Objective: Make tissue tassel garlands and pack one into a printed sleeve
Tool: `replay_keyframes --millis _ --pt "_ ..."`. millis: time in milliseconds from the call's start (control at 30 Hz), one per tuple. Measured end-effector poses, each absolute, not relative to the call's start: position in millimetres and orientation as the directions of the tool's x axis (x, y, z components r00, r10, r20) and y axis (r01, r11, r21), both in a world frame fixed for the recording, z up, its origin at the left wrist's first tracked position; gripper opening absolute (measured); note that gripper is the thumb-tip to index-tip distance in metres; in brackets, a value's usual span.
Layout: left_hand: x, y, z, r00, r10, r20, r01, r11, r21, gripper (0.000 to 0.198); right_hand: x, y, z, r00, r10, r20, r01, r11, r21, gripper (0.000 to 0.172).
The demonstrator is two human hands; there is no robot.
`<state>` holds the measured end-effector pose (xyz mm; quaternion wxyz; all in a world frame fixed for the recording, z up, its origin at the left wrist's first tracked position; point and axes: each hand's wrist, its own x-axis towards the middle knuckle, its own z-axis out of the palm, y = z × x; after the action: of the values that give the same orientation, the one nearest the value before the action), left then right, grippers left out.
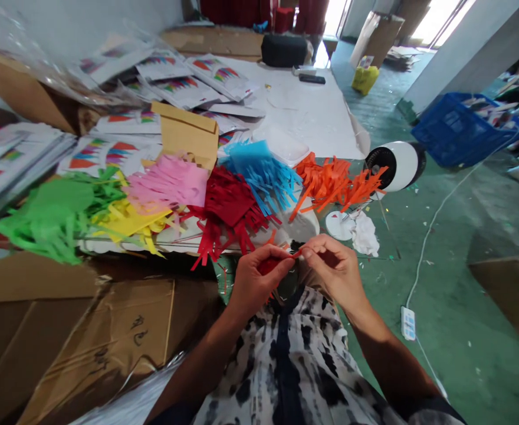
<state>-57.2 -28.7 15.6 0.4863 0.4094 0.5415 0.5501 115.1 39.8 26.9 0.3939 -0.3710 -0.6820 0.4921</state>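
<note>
My left hand point(262, 274) and my right hand point(332, 265) meet in front of my lap, just off the table's near edge. Between their fingertips runs a thin twisted strip of orange-red paper point(298, 254), pinched from both sides. More red paper shows inside the curl of my left fingers. Closest to the hands on the table lies dark red fringed paper point(233, 200), its strips hanging over the edge. Blue fringed paper point(263, 171) rests behind it, and orange fringed paper point(330, 180) lies to the right.
Pink point(168, 183), yellow point(131, 221) and green fringed paper point(56, 212) spread leftward. Printed packets point(189, 85) are heaped behind. Cardboard boxes point(127, 324) stand below left. At right are a white fan point(396, 165), a blue crate point(454, 130) and a power strip point(408, 323) with its cord.
</note>
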Motion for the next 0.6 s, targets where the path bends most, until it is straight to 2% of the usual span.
replay_keyframes --millis 167,233,367,433,500,600 --pt "-57 -25 14 -0.048 0.993 0.103 0.250 -0.088 0.964 0.020 120 42 32 -0.492 0.841 0.227 0.252 0.387 -0.887 0.021" --pt "-57 -23 12 0.000 0.990 0.144 0.322 -0.137 0.937 0.023 124 43 36 -0.464 0.854 0.234 0.255 0.382 -0.888 0.021" --pt "-53 -21 7 0.025 0.998 0.058 0.263 -0.063 0.963 0.034 136 47 42 -0.275 0.934 0.227 0.123 0.268 -0.955 0.018" --pt "-50 -19 5 0.020 1.000 0.006 0.201 -0.010 0.980 0.037 139 49 42 -0.306 0.935 0.179 0.092 0.216 -0.972 0.018" --pt "-46 -13 4 0.024 1.000 -0.017 0.148 0.013 0.989 0.038 140 53 42 -0.409 0.906 0.112 0.091 0.162 -0.983 0.024" --pt "-40 0 2 0.056 0.998 -0.012 0.169 0.002 0.986 0.037 143 71 44 -0.477 0.879 0.009 0.050 0.037 -0.998 0.027"
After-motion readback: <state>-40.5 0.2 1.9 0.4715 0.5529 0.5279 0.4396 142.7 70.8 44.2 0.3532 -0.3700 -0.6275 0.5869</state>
